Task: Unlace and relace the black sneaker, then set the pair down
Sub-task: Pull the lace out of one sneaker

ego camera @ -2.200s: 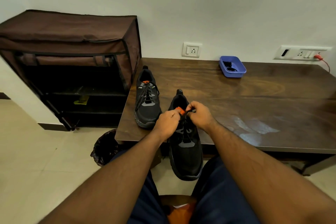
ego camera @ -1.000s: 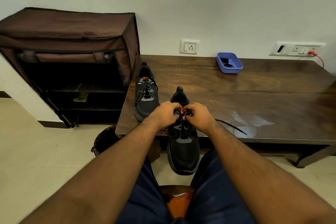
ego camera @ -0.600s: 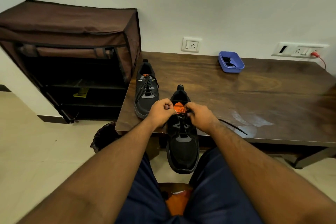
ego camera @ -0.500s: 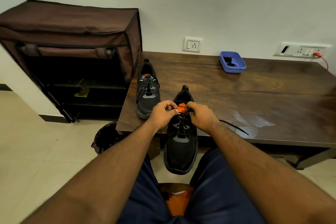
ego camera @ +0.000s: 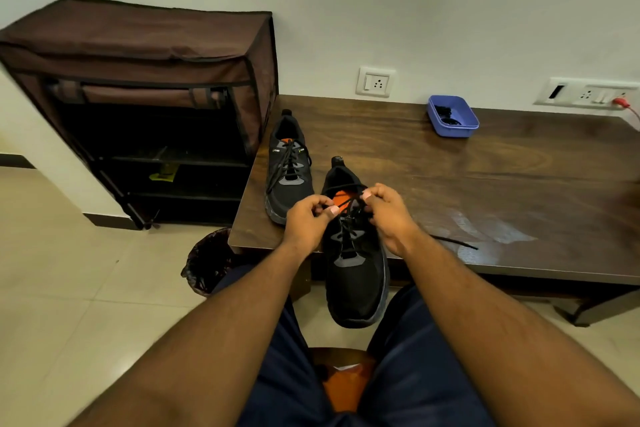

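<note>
A seated person works the black lace of a black sneaker whose heel end rests on the front edge of a dark wooden counter, its toe hanging past the edge above the lap. The left hand pinches a strand of lace between thumb and curled fingers, just left of the shoe's orange tongue. The right hand pinches another strand at the right of the tongue, fingers curled. A loose lace end trails across the counter to the right of the right wrist. The second sneaker, laced, stands flat on the counter just left of the first, near the corner. A blue tray holding small dark items sits by the wall, well apart from both shoes. A brown fabric shoe rack stands on the floor beside the counter, with a bin below the counter's corner.
</note>
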Demonstrator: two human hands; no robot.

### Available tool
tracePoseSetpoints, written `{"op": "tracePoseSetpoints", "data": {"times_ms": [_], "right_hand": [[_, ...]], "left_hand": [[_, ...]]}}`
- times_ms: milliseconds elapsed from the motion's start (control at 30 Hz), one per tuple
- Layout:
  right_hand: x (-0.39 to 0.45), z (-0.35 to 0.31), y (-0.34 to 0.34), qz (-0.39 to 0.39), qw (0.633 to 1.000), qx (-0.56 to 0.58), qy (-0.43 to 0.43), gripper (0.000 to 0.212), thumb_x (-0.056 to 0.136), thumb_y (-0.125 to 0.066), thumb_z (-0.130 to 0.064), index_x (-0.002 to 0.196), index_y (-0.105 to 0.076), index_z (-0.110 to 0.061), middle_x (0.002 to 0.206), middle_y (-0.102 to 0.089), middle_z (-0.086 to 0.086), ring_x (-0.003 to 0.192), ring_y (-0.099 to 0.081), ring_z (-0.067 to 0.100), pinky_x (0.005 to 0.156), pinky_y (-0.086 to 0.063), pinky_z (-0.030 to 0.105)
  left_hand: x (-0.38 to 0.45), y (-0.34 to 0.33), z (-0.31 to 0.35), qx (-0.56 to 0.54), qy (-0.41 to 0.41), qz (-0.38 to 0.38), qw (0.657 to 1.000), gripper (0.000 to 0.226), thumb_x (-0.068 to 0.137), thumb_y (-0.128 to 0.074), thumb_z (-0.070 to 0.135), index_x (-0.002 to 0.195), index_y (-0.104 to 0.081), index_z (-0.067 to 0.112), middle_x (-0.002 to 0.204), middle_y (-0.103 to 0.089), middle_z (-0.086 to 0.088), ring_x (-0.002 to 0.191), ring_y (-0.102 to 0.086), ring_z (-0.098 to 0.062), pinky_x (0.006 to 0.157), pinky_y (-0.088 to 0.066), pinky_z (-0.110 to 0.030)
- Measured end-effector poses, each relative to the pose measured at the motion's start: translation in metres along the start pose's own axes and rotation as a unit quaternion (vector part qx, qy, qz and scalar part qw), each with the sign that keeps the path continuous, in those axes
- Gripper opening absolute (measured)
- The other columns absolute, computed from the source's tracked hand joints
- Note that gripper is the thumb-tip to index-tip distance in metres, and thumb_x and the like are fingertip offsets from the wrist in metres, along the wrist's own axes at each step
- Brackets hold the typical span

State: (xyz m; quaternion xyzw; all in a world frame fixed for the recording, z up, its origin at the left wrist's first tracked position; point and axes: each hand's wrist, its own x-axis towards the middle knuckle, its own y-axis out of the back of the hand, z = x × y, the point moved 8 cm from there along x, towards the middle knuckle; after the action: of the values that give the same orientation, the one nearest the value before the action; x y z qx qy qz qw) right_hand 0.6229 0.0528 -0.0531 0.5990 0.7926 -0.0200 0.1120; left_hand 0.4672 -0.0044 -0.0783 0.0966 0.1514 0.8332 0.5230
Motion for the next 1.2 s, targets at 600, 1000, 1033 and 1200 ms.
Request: {"op": "tracePoseSetpoints", "data": {"times_ms": [600, 1000, 1033, 1200], "right_hand": [[-0.011, -0.003, 0.07, 0.237, 0.959, -0.147, 0.061, 0.003, 0.093, -0.061, -0.015, 0.091, -0.062, -0.014, 0.126, -0.049, 0.009, 0.105, -0.053, 0.02, 0.089, -0.041, 0.028], [0.007, -0.046, 0.001, -0.005, 0.864, -0.465, 0.192, 0.011, 0.091, -0.06, -0.024, 0.094, -0.071, -0.025, 0.145, -0.041, -0.005, 0.135, -0.032, 0.019, 0.106, -0.029, 0.044], [0.01, -0.055, 0.021, 0.068, 0.893, -0.398, 0.199, 0.011, 0.091, -0.06, -0.018, 0.092, -0.071, -0.021, 0.14, -0.046, 0.0, 0.129, -0.04, 0.019, 0.105, -0.033, 0.038], [0.005, -0.011, 0.156, 0.368, 0.927, -0.049, -0.059, 0.024, 0.094, -0.051, -0.011, 0.115, -0.063, -0.006, 0.13, -0.054, 0.017, 0.114, -0.054, 0.033, 0.092, -0.044, 0.034]], "left_hand": [[-0.004, -0.009, 0.015, 0.078, -0.002, -0.034, 0.996, 0.031, 0.086, -0.073, 0.03, 0.114, -0.07, 0.018, 0.111, -0.068, 0.0, 0.103, -0.061, -0.014, 0.089, -0.05, -0.028], [-0.005, -0.009, 0.021, 0.126, 0.001, -0.036, 0.991, 0.033, 0.088, -0.071, 0.033, 0.118, -0.069, 0.019, 0.111, -0.07, -0.001, 0.103, -0.063, -0.017, 0.099, -0.047, -0.038], [-0.004, -0.009, 0.02, 0.132, -0.001, -0.036, 0.991, 0.032, 0.088, -0.07, 0.033, 0.117, -0.07, 0.019, 0.11, -0.07, -0.001, 0.104, -0.063, -0.017, 0.109, -0.039, -0.043], [-0.004, -0.016, 0.022, 0.117, -0.017, -0.041, 0.992, 0.029, 0.084, -0.072, 0.036, 0.109, -0.072, 0.021, 0.104, -0.071, 0.003, 0.102, -0.064, -0.018, 0.111, -0.034, -0.055]]}}
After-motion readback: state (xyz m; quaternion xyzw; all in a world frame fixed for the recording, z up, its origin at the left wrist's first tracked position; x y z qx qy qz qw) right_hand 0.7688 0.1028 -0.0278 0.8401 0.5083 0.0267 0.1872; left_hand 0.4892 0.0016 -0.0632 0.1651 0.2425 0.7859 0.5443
